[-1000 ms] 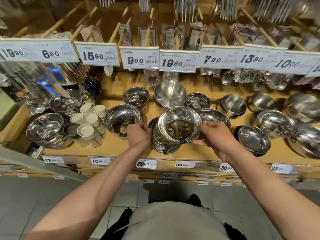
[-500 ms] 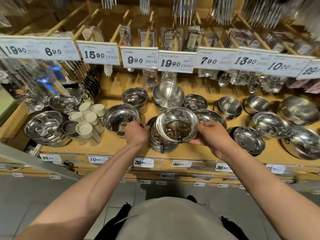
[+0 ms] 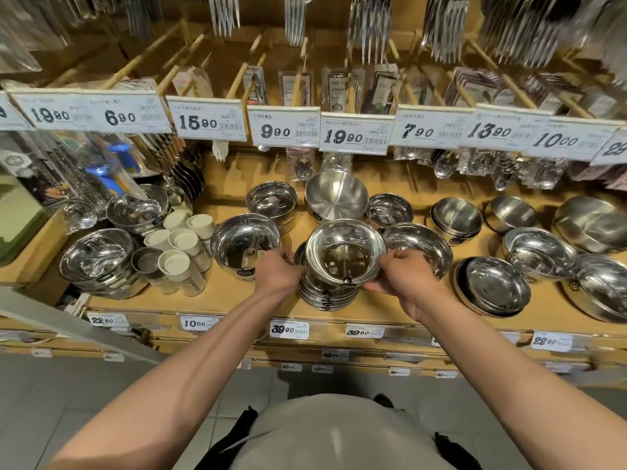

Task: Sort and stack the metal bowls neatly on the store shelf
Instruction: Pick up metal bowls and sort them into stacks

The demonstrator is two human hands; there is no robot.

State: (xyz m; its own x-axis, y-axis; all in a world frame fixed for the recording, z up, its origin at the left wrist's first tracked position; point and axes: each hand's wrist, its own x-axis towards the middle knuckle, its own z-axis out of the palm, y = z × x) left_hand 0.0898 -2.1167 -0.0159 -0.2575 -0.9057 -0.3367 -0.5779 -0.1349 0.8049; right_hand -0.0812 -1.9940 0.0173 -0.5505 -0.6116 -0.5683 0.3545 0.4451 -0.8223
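Note:
A shiny wide-rimmed metal bowl (image 3: 344, 254) is tilted toward me, resting on a stack of similar bowls (image 3: 327, 295) at the shelf's front middle. My left hand (image 3: 278, 269) grips the left side of the stack just under the top bowl's rim. My right hand (image 3: 403, 274) holds the top bowl's right rim. Beside the stack stand a polished bowl (image 3: 244, 244) on the left and another (image 3: 419, 245) on the right. Behind sit a deep stacked bowl (image 3: 271, 201), a brushed bowl (image 3: 336, 195) tipped on edge and a small bowl (image 3: 388, 210).
The wooden shelf (image 3: 390, 307) carries several more bowls to the right (image 3: 492, 286) and left (image 3: 96, 257). White-lidded cups (image 3: 179, 245) stand left of centre. Price tags (image 3: 285, 125) and hanging cutlery packs overhang the back. A lower shelf edge with labels (image 3: 288, 329) faces me.
The top bowl has sunk slightly toward the stack. Both hands stay at its sides, and the camera view has shifted slightly.

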